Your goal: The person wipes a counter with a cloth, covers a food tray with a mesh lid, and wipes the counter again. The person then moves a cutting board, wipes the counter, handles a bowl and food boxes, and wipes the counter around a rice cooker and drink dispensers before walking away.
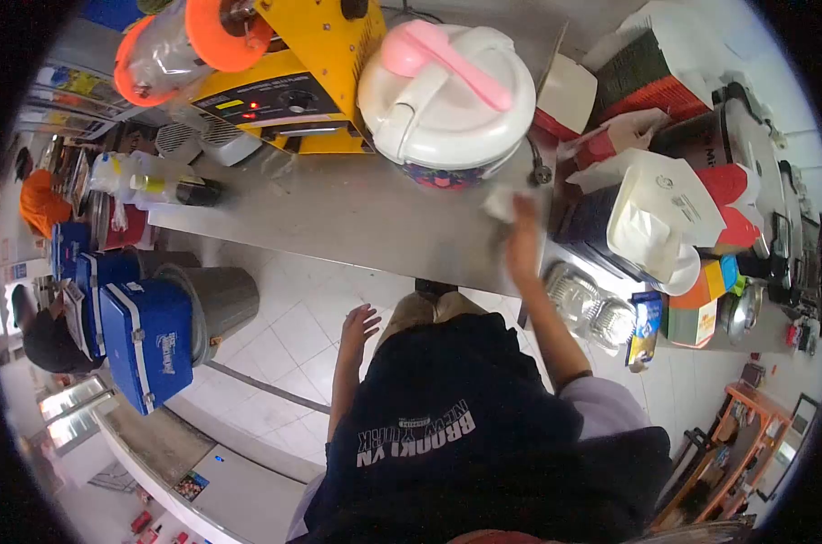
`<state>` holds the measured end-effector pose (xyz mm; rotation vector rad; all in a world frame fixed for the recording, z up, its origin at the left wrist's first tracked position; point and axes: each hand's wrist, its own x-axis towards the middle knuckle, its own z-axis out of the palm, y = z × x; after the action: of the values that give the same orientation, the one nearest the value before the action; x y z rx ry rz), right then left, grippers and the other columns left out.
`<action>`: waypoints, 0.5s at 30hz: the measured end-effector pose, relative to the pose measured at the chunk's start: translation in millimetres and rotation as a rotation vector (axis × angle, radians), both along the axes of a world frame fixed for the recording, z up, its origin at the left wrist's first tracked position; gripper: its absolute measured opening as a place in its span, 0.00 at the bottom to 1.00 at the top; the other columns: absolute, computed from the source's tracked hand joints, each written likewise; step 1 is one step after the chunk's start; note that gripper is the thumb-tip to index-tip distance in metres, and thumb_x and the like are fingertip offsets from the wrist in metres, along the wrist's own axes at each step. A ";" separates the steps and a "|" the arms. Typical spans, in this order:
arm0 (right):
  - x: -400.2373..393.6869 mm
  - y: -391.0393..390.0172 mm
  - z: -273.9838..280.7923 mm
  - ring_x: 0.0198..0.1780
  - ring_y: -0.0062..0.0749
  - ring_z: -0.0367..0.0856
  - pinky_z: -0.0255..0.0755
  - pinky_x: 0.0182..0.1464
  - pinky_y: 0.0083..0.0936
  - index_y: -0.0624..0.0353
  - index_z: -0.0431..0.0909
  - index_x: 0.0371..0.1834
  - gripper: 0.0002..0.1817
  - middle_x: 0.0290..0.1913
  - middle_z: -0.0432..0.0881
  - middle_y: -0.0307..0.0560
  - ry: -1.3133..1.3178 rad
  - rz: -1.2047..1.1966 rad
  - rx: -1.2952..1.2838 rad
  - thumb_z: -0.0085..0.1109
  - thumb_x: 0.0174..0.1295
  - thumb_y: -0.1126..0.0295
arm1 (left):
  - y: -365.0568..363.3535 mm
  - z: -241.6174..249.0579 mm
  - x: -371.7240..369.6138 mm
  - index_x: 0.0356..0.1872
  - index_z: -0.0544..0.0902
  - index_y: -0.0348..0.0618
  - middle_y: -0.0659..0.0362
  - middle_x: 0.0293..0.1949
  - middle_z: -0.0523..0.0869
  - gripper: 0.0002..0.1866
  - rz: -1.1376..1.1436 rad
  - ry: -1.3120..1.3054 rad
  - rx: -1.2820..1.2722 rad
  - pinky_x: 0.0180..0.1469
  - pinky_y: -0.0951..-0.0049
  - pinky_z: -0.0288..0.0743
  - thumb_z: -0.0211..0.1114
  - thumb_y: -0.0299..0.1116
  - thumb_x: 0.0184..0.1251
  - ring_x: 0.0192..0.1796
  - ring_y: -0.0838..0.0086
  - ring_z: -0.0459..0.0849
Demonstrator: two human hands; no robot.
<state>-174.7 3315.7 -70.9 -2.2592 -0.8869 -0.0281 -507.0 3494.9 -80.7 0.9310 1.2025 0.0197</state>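
My right hand (pixel 522 245) reaches over the right end of the metal table (pixel 338 227), blurred by motion. Its fingers are on a small white cloth (pixel 499 203), which lies against the tabletop just in front of the rice cooker. That rice cooker (pixel 456 136) is white with a dark patterned base, and a pink rice scoop (pixel 443 62) rests on its lid. My left hand (pixel 361 324) hangs beside my body, off the table's near edge, with its fingers apart and nothing in them.
A yellow sealing machine (pixel 316 68) with a film roll stands at the back left. Near a plug (pixel 541 174), folded paper boxes (pixel 665 208) and clear plastic containers (pixel 588 304) crowd the right. Blue cooler boxes (pixel 148 340) and a grey bin (pixel 225 304) stand left.
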 end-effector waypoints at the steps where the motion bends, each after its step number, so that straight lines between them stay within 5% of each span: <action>1: 6.5 -1.7 -5.6 0.70 0.46 0.51 0.43 0.70 0.33 0.64 0.52 0.67 0.33 0.67 0.55 0.57 0.178 -0.064 -0.032 0.35 0.53 0.84 | -2.4 -4.5 3.9 0.55 0.69 0.40 0.51 0.50 0.76 0.24 -0.006 -0.006 -0.014 0.46 0.70 0.72 0.53 0.46 0.65 0.49 0.67 0.78; 2: 14.0 -3.2 -14.8 0.70 0.45 0.50 0.43 0.70 0.33 0.65 0.52 0.67 0.32 0.67 0.56 0.57 0.352 -0.127 -0.062 0.35 0.53 0.83 | -5.2 -7.8 9.0 0.55 0.69 0.40 0.52 0.50 0.77 0.24 -0.012 -0.016 -0.027 0.45 0.71 0.72 0.53 0.46 0.65 0.49 0.67 0.78; 6: -79.6 69.5 -88.5 0.71 0.39 0.48 0.38 0.72 0.32 0.66 0.48 0.68 0.31 0.70 0.48 0.57 0.055 0.214 -0.220 0.36 0.56 0.78 | -12.7 -15.7 24.6 0.55 0.69 0.39 0.53 0.49 0.77 0.23 -0.067 -0.012 -0.066 0.44 0.72 0.71 0.52 0.44 0.65 0.45 0.70 0.78; 7: -115.9 85.7 -75.3 0.69 0.36 0.55 0.46 0.69 0.28 0.63 0.53 0.66 0.29 0.67 0.58 0.51 -0.119 0.371 -0.101 0.38 0.58 0.83 | -15.0 -13.4 26.8 0.55 0.69 0.39 0.53 0.49 0.77 0.23 -0.077 -0.015 -0.059 0.44 0.73 0.71 0.52 0.45 0.65 0.45 0.70 0.78; 9: -136.9 106.1 -66.1 0.68 0.38 0.55 0.47 0.69 0.29 0.61 0.57 0.65 0.35 0.66 0.61 0.50 0.573 0.692 0.319 0.38 0.48 0.89 | -16.4 -0.7 38.2 0.55 0.69 0.40 0.54 0.49 0.77 0.23 -0.088 -0.026 -0.033 0.45 0.74 0.70 0.52 0.45 0.65 0.45 0.71 0.78; 11: -135.5 123.9 -43.3 0.68 0.38 0.56 0.48 0.69 0.29 0.60 0.60 0.64 0.36 0.65 0.62 0.50 0.396 0.776 0.225 0.37 0.45 0.90 | -13.5 8.4 40.5 0.55 0.70 0.39 0.54 0.48 0.78 0.23 -0.072 -0.048 -0.019 0.46 0.74 0.70 0.51 0.46 0.66 0.46 0.72 0.77; 15: -74.5 116.6 -11.0 0.69 0.45 0.53 0.45 0.70 0.33 0.61 0.62 0.63 0.35 0.66 0.59 0.56 0.247 0.280 0.255 0.38 0.44 0.89 | -9.5 0.3 16.0 0.53 0.71 0.38 0.56 0.47 0.78 0.22 0.052 -0.073 0.012 0.44 0.75 0.71 0.51 0.45 0.67 0.45 0.72 0.78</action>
<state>-249.2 3432.3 -81.9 -1.8415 -0.9950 0.2466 -491.0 3485.3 -80.5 0.9016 1.1603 0.1018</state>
